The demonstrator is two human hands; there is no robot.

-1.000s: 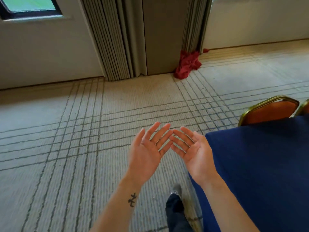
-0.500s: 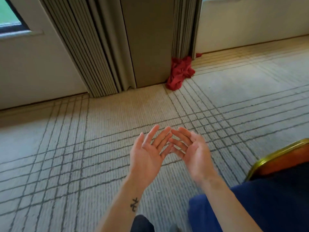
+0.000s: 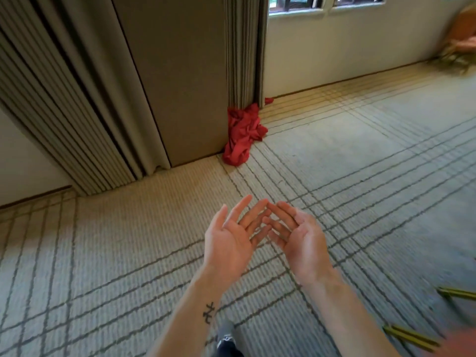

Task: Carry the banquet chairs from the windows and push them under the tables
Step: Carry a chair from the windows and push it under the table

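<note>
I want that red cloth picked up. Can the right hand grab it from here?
Probably not yet. The right hand is open, well short of the red cloth on the carpet by the curtain. Nothing blocks the way; stepping closer and bending should do.

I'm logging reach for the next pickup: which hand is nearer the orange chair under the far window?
Right. The right hand is on the side of the orange chair, open, empty and well short of it. The left hand is just beside it, farther from the chair.
</note>
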